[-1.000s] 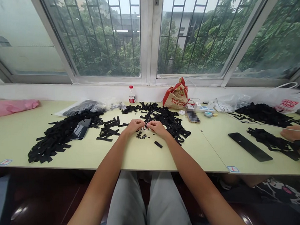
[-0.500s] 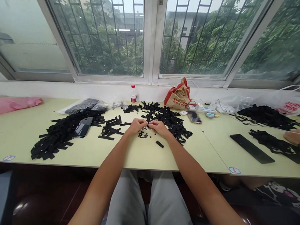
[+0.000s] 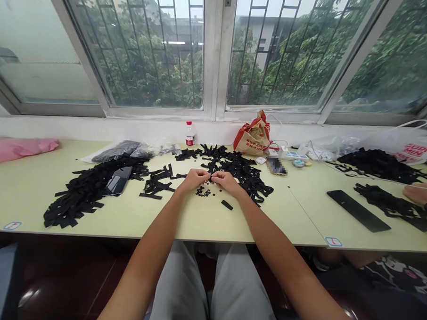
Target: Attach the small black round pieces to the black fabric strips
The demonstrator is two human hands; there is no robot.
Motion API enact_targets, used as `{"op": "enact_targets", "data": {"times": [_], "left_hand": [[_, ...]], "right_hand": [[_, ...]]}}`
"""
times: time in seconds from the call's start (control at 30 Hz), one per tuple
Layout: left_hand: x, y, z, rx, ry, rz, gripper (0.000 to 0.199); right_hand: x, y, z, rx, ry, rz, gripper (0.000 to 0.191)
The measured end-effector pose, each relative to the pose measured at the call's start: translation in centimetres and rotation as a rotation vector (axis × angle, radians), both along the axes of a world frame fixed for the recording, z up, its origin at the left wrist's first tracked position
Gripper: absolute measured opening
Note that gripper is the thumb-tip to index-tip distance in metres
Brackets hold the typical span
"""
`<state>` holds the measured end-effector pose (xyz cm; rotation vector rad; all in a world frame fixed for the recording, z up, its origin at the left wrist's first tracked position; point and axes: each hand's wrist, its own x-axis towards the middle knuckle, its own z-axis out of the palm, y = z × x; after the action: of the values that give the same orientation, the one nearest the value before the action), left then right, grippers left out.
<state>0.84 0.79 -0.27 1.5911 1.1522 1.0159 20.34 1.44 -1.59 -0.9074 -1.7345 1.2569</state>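
Observation:
My left hand (image 3: pixel 197 177) and my right hand (image 3: pixel 224 180) meet almost fingertip to fingertip over the pale yellow table (image 3: pixel 210 223). Both are closed in a pinch around a small black piece (image 3: pixel 210 177), whose shape is too tiny to make out. Several small black rings (image 3: pixel 202 192) lie just below my fingers. A single short black strip (image 3: pixel 227 205) rests below my right hand. Behind and to the right of my hands spreads a heap of black strips (image 3: pixel 246 171), and a smaller group (image 3: pixel 158 182) lies to the left.
A long pile of black strips (image 3: pixel 85 187) with a phone (image 3: pixel 119 180) on it is at left. Toward the window stand a bottle (image 3: pixel 189 134) and a paper bag (image 3: pixel 252 137). At right are a black slab (image 3: pixel 358 211) and another person's hand (image 3: pixel 420 193).

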Motion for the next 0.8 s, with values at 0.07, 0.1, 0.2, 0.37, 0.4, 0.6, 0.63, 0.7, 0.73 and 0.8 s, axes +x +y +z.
{"op": "enact_targets", "data": {"times": [0.07,0.1,0.2,0.37,0.4,0.6,0.63,0.7,0.73,0.8], "left_hand": [[-0.04,0.03,0.01,-0.001,-0.004,-0.007,0.027],[-0.07,0.04,-0.01,-0.003,-0.006,-0.01,0.028],[-0.11,0.07,-0.06,-0.012,-0.025,-0.016,0.029],[-0.01,0.18,-0.09,-0.041,-0.109,-0.039,0.033],[0.0,0.21,-0.09,-0.045,-0.124,-0.046,0.033],[-0.07,0.25,-0.18,-0.074,-0.164,-0.074,0.034],[-0.08,0.25,-0.21,-0.074,-0.164,-0.076,0.034],[-0.08,0.3,-0.29,-0.075,-0.16,-0.075,0.033],[-0.06,0.36,-0.34,-0.078,-0.157,-0.072,0.033],[-0.03,0.5,-0.42,-0.088,-0.152,-0.07,0.033]], "right_hand": [[0.02,-0.07,0.1,0.008,0.001,-0.014,0.028],[0.04,-0.1,0.15,0.01,0.0,-0.021,0.028],[0.09,-0.14,0.23,0.001,0.009,-0.026,0.03],[0.15,-0.22,0.47,-0.03,0.073,-0.02,0.03],[0.17,-0.27,0.55,-0.035,0.085,-0.018,0.03],[0.24,-0.41,0.71,-0.054,0.103,-0.002,0.026],[0.25,-0.37,0.66,-0.056,0.1,0.001,0.026],[0.25,-0.23,0.5,-0.056,0.095,0.002,0.026],[0.26,-0.16,0.42,-0.055,0.093,0.0,0.026],[0.29,-0.03,0.28,-0.052,0.09,0.0,0.026]]}}
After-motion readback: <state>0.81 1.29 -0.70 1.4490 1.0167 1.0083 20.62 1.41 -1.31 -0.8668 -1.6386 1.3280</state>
